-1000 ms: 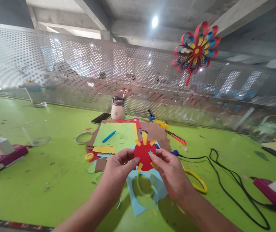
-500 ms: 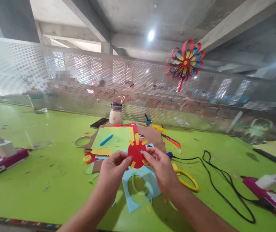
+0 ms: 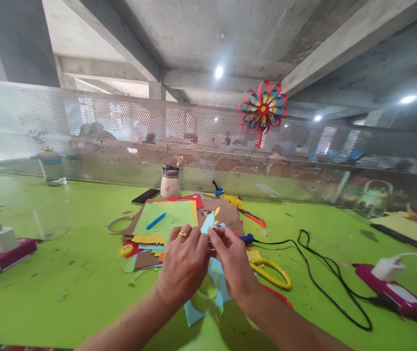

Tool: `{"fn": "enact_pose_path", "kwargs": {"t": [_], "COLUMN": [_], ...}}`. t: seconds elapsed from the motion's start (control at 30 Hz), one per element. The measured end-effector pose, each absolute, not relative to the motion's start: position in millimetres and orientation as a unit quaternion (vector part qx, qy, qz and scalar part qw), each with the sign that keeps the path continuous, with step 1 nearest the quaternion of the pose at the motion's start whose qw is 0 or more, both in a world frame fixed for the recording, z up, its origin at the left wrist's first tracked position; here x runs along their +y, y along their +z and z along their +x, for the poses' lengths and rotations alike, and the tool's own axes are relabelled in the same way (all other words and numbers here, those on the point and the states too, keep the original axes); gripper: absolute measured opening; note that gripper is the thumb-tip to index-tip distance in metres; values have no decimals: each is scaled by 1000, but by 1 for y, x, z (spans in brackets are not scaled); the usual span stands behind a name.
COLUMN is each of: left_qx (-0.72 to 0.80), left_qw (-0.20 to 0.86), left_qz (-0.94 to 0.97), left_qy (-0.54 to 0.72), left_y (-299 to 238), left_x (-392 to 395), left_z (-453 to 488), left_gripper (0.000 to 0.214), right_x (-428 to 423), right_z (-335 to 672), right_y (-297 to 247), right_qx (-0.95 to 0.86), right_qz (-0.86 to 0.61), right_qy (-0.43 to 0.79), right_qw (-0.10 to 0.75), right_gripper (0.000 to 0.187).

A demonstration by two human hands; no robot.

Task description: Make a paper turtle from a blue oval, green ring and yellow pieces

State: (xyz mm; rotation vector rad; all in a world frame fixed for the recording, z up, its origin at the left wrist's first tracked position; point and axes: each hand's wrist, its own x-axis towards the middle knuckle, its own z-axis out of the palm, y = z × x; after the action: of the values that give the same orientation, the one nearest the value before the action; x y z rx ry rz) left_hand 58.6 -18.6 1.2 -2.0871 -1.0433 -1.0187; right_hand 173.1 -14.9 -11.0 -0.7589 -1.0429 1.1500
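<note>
Above the table's middle, both my hands are closed on a paper disc (image 3: 208, 223). Its light blue side and a yellow strip at its edge show beyond my fingertips; the rest is hidden. My left hand (image 3: 186, 256) has its back up and its fingers curled over the piece. On the other side my right hand (image 3: 235, 263) pinches it between thumb and fingers. Below my hands lies a light blue paper sheet (image 3: 193, 312) with a cut-out. Yellow-handled scissors (image 3: 272, 275) lie just right of my right hand.
Behind my hands is a paper stack (image 3: 179, 214) with a blue pen (image 3: 156, 221) on it. A bottle (image 3: 170, 181) stands behind. To the right are a black cable (image 3: 314, 263) and a purple power strip (image 3: 394, 292). A paper flower (image 3: 263, 109) hangs above a perforated screen.
The disc has been turned from its red face, with yellow strips and a small star, to show its light blue side. My left hand has rolled over, and my hands have come closer together.
</note>
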Motion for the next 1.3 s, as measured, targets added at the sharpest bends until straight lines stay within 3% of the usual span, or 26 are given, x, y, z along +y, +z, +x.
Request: {"fn": "enact_pose_path", "kwargs": {"t": [0.2, 0.43, 0.5, 0.6, 0.7, 0.87, 1.03, 1.3], "left_qx": [-360, -370, -394, -521, -561, -485, -412, -401], "left_qw": [334, 311, 253, -112, -260, -537, -639, -660], "left_qz": [-788, -804, -810, -710, -646, -587, -538, -499], "left_qy": [-371, -347, -352, -459, -447, -363, -364, -394], "left_y": [1, 5, 12, 29, 43, 36, 19, 9], "left_x": [-15, -26, -29, -21, 2, 29, 26, 25], "left_z": [59, 60, 52, 28, 1, -12, 2, 7], "left_gripper": [14, 17, 16, 20, 24, 36, 22, 21], "right_x": [-14, -12, -9, -4, -1, 0, 3, 6], "right_z": [176, 181, 184, 188, 192, 198, 200, 198], "right_y": [-9, -10, -11, -11, -10, -8, -10, -15], "right_qx": [-427, -438, -443, -451, -465, -494, -510, -502], "right_qz": [-342, -359, -364, -368, -360, -346, -357, -381], "right_qy": [518, 507, 513, 537, 568, 603, 602, 604], "right_qw": [658, 650, 639, 611, 576, 523, 500, 488], "right_gripper": [29, 21, 21, 26, 33, 35, 32, 32]}}
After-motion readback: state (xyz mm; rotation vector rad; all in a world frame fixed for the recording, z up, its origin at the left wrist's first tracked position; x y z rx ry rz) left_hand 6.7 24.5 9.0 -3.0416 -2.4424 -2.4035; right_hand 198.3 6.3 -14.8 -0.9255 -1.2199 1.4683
